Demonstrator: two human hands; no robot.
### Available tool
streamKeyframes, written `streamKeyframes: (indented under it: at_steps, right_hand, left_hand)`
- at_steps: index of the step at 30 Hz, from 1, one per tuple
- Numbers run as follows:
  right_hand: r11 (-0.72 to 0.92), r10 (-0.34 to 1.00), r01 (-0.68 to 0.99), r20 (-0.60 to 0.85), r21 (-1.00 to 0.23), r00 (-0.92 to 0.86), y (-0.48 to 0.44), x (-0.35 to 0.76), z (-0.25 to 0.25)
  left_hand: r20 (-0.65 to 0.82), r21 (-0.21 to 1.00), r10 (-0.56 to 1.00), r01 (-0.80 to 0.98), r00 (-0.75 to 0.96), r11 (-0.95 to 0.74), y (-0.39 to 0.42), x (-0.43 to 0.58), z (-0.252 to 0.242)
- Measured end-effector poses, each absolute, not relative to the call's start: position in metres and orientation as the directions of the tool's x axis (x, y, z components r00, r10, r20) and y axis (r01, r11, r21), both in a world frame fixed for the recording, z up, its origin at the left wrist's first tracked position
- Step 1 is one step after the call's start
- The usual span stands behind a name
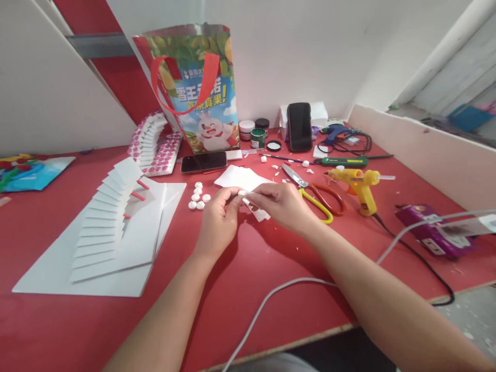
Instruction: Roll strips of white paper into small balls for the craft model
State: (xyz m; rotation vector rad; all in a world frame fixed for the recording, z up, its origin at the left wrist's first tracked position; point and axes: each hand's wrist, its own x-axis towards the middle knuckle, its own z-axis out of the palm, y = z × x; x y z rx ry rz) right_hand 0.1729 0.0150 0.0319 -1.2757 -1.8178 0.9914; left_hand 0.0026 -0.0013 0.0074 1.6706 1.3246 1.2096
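Observation:
My left hand (219,219) and my right hand (281,202) meet above the red table (248,268), both pinching a small white foam piece (244,195) between their fingertips. Just behind them lie white foam sheets (242,178). A small cluster of white foam beads (198,196) sits left of my left hand. Red and yellow scissors (315,195) lie right of my right hand.
A fanned stack of white foam strips (103,217) lies on white boards at left. A yellow glue gun (360,183), a black phone (203,161), an upright phone (299,126), paint jars (256,132), a printed bag (194,88), a purple packet (434,232) and cables surround the work area.

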Motion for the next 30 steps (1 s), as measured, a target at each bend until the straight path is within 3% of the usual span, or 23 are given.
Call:
streamKeyframes:
  at_steps: [3,6,11,15,22,30]
  right_hand:
    - [0.136,0.955,0.316,0.040,-0.939,-0.293,0.017,0.177,0.034]
    - [-0.050,0.972,0.118,-0.075,-0.992,-0.224,0.021,0.180,0.034]
    - [-0.363,0.911,-0.127,-0.323,-0.923,-0.257,0.026,0.178,0.033]
    - [-0.466,0.820,-0.100,-0.386,-0.879,-0.423,0.024,0.176,0.036]
    - [-0.432,0.830,-0.047,-0.377,-0.901,-0.410,0.022,0.176,0.034]
    - [-0.504,0.781,-0.072,-0.419,-0.861,-0.462,0.022,0.179,0.037]
  left_hand:
    - [0.252,0.905,0.967,0.341,0.046,-0.253,-0.001,0.002,0.007]
    - [0.242,0.910,0.969,0.337,0.042,-0.242,0.000,0.000,0.008]
    - [0.255,0.906,0.964,0.332,0.073,-0.264,0.001,-0.001,0.008]
    - [0.285,0.879,0.953,0.368,0.105,-0.303,0.002,-0.001,0.006]
    - [0.283,0.854,0.950,0.416,0.134,-0.313,0.000,0.000,0.007]
    - [0.297,0.857,0.946,0.401,0.127,-0.323,0.000,0.000,0.007]
